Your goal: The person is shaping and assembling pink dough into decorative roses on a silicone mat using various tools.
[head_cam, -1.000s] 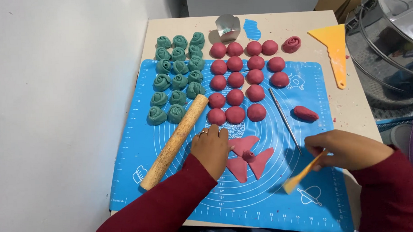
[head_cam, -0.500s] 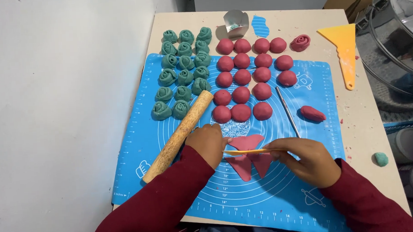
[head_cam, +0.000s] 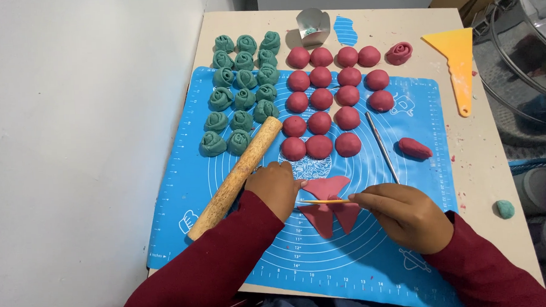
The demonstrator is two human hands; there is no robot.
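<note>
On the beige table (head_cam: 500, 162) lies a blue baking mat (head_cam: 225, 174), the largest item, covering most of the top. Across its left part, slanted, lies a wooden rolling pin (head_cam: 234, 169). Beside the mat at upper right: a yellow scraper (head_cam: 456, 59). Green dough roses (head_cam: 240, 93) sit in a cluster at upper left; red dough balls (head_cam: 326, 102) sit in rows to their right. One red rose (head_cam: 399, 53), a metal cutter (head_cam: 312, 26), a thin metal rod (head_cam: 382, 145), a red dough lump (head_cam: 414, 148) and a small green dough bit (head_cam: 504, 208) lie apart.

Near the mat's centre: a flat red dough piece (head_cam: 328, 200), cut into pointed petals. Left hand (head_cam: 276, 187), fingers curled, presses its left edge. Right hand (head_cam: 404, 215) pinches a thin orange stick (head_cam: 324, 201), laid level across the dough.
</note>
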